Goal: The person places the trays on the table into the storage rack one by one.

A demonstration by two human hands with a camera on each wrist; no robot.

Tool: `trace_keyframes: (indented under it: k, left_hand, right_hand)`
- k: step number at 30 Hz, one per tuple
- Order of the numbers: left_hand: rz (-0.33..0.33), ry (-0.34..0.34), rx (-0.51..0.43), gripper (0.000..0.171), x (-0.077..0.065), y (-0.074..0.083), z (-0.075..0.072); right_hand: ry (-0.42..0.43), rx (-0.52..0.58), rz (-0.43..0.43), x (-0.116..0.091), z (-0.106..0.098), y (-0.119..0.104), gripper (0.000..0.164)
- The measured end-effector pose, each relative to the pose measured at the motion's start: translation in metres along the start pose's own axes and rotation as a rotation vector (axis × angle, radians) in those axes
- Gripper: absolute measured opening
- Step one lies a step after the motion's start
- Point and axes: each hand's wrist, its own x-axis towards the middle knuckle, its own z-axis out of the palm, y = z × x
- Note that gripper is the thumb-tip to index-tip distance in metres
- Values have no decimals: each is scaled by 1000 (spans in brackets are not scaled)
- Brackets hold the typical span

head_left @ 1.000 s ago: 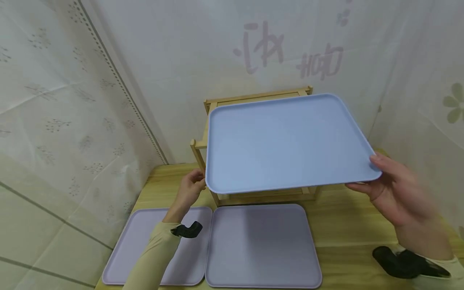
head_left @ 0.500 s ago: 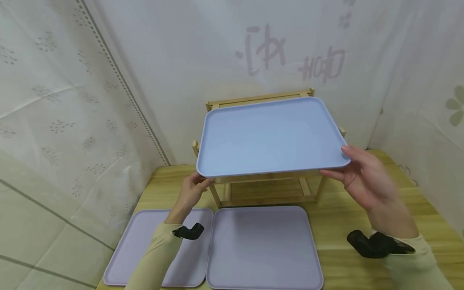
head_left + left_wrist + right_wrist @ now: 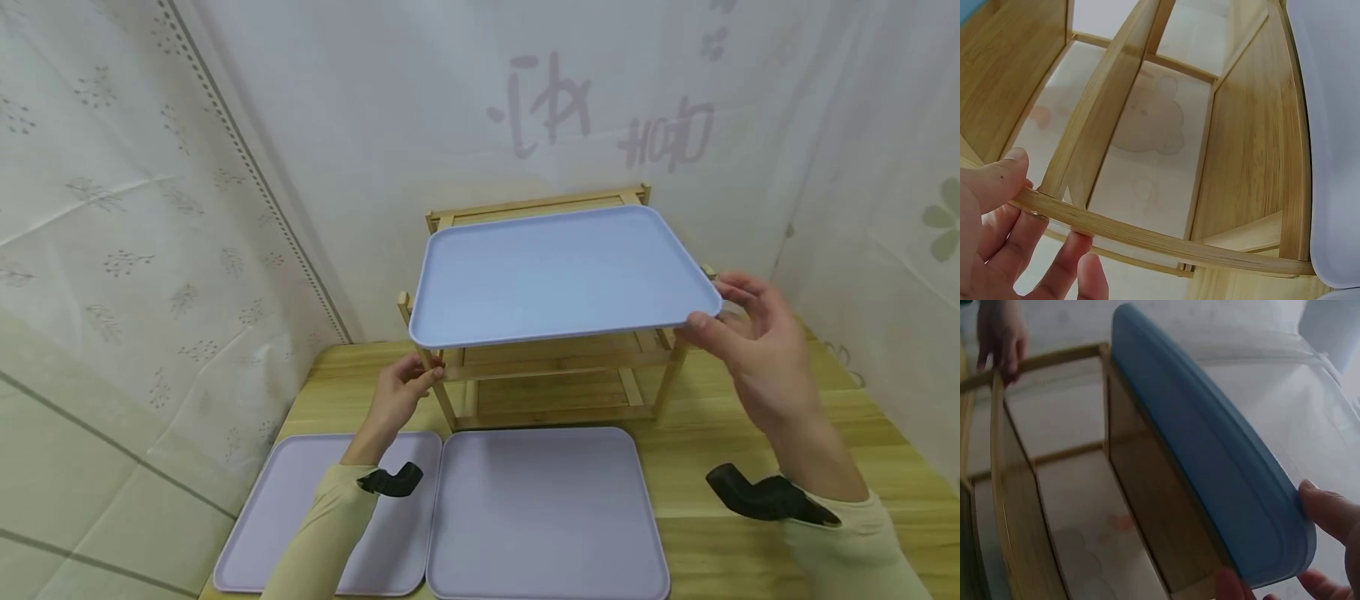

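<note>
A light blue rectangular tray (image 3: 562, 275) lies over the top of a wooden rack (image 3: 558, 365), overlapping its upper level in the head view. My right hand (image 3: 757, 337) holds the tray's near right corner, with the thumb at the front edge and fingers round the side. The right wrist view shows the blue tray (image 3: 1210, 450) from its edge, along the rack's top board. My left hand (image 3: 397, 396) grips the rack's front left post. In the left wrist view, the thumb and fingers of this hand (image 3: 1022, 237) lie on either side of the wooden post (image 3: 1147, 236).
Two pale lilac trays lie side by side on the wood-grain table (image 3: 720, 492) in front of the rack: a left tray (image 3: 393, 533) partly under my left forearm, and a right tray (image 3: 547, 517). Patterned white curtains (image 3: 337, 125) hang behind and at both sides.
The blue tray has moved left and lower onto the rack's top. My right hand has come left with it and shifted its hold at the corner. My left hand stays at the post.
</note>
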Motion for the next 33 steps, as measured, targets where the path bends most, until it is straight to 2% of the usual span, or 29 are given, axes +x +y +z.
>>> trace_keyframes:
  k: [2,4,5,7,11,17,20,26,33]
  left_hand:
    - [6,1,-2,29,-1,1,0]
    - [13,2,-3,28,-1,2,0]
    - [15,4,-4,27,-1,2,0]
    - [18,8,-5,27,0,1,0]
    - [22,12,-6,27,0,1,1]
    - [38,14,0,27,0,1,1]
    - [36,17,-3,26,0,2,1]
    - [18,20,-5,26,-1,1,2]
    - [18,25,-6,27,-1,0,2]
  right_hand:
    - [81,-362,-84,-3,3,-2,37]
    - [136,-659,-152,-6,6,-3,31]
    - [158,-767,-180,-6,8,-3,30]
    - [185,-899,-225,-8,11,-4,28]
    - [216,-960,-290,-7,14,-2,29]
    - [205,-997,-427,0,12,4,31]
    - [202,-1012,-462,6,12,7,31]
    - [196,-1048,-466,18,15,14,31]
    - [194,-1063,-426,34,18,20,32]
